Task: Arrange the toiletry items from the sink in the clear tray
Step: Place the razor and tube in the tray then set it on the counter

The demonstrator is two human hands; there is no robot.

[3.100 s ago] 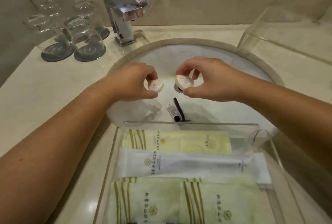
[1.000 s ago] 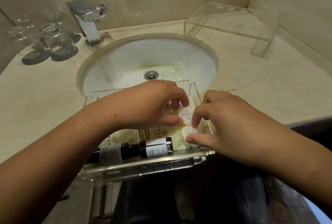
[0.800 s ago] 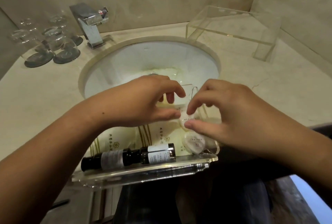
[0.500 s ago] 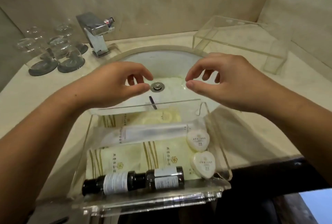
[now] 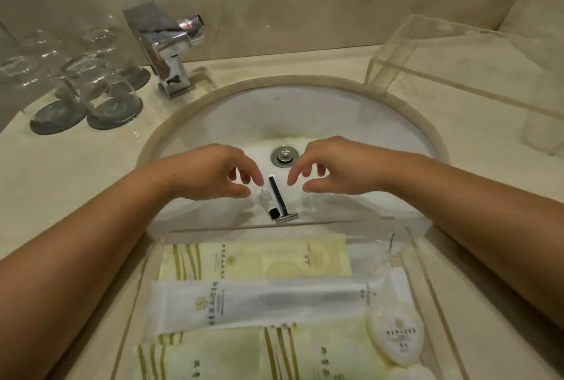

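Both hands hover inside the white sink (image 5: 213, 123), just short of the drain (image 5: 285, 156). My left hand (image 5: 210, 173) and my right hand (image 5: 338, 169) are empty, fingers apart. Between their fingertips lie a small white tube with a black cap (image 5: 268, 202) and a dark-handled razor (image 5: 279, 198) on the sink bottom. The clear tray (image 5: 433, 288) sits at the sink's near edge. It holds a pale yellow sachet (image 5: 256, 260), a long white packet (image 5: 259, 300), striped sachets (image 5: 250, 355) and a heart-shaped wrapped soap (image 5: 396, 334).
A chrome faucet (image 5: 168, 47) stands at the back left of the basin. Upturned glasses on dark coasters (image 5: 88, 89) stand on the marble counter at the left. A clear acrylic riser (image 5: 457, 53) stands at the back right.
Both hands set the two soaps into the tray's right end, let go, and moved forward and down into the sink beside the tube and razor. The view tilted toward the basin.
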